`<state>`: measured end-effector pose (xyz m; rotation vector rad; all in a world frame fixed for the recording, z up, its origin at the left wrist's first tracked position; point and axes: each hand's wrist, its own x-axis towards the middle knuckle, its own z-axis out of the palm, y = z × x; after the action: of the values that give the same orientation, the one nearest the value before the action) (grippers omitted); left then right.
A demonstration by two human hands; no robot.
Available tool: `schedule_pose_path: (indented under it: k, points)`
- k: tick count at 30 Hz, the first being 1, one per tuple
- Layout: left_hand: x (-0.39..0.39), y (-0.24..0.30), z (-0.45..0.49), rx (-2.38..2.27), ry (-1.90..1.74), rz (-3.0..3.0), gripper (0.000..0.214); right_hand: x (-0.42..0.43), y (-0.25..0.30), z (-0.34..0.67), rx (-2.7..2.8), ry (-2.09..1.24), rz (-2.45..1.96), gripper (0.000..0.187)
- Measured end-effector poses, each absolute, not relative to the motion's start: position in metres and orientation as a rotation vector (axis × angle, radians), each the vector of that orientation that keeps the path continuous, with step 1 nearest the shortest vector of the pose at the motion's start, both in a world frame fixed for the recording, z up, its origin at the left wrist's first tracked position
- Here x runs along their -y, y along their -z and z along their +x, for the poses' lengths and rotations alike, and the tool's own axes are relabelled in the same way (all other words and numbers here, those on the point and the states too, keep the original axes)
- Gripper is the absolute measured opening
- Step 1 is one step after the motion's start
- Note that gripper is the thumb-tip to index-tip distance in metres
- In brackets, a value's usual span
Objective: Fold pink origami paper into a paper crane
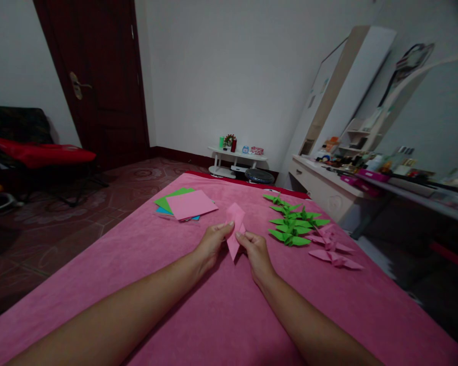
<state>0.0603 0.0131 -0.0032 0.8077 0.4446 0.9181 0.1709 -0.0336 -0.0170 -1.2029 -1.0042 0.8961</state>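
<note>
Two hands meet over the middle of the bed (137, 274) in the head view, with a pink folded paper (234, 223) held between them. The paper is the same pink as the bed's cover, only paler. It is folded into a long narrow shape with a point at each end. The upper point aims toward the far edge of the bed and the lower point hangs down between the wrists. A crease runs along its length. It stands nearly upright, tilted a little to the left, and whether its lower tip touches the cover cannot be told.

The left hand (212, 243) comes in from the near left corner, forearm stretched long across the cover. Its thumb and fingertips pinch the paper's left edge about halfway up. The right hand (256, 251) reaches in from the near right edge, knuckles up and fingers curled, and pinches the right edge just below that.

Toward the far left corner lies a stack of flat sheets (187, 204), pink on top with green and blue beneath. Along the right edge sit green folded figures (292, 226), and just nearer, pink folded figures (333, 252).
</note>
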Motion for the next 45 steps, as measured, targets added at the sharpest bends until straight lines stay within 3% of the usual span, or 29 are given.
schedule_pose_path:
  k: [11,25,45]
  points:
    - [-0.011,0.003,0.061,-0.506,-0.940,0.817,0.031,0.030,0.020,0.172,1.088,-0.794,-1.259,0.029]
    - [-0.042,-0.021,0.035,-0.710,-0.950,1.285,0.038,0.036,0.015,0.170,1.060,-0.976,-1.179,0.025]
    - [-0.035,-0.001,0.050,-0.603,-1.024,1.095,0.032,0.038,0.014,0.167,1.088,-1.042,-1.127,0.020]
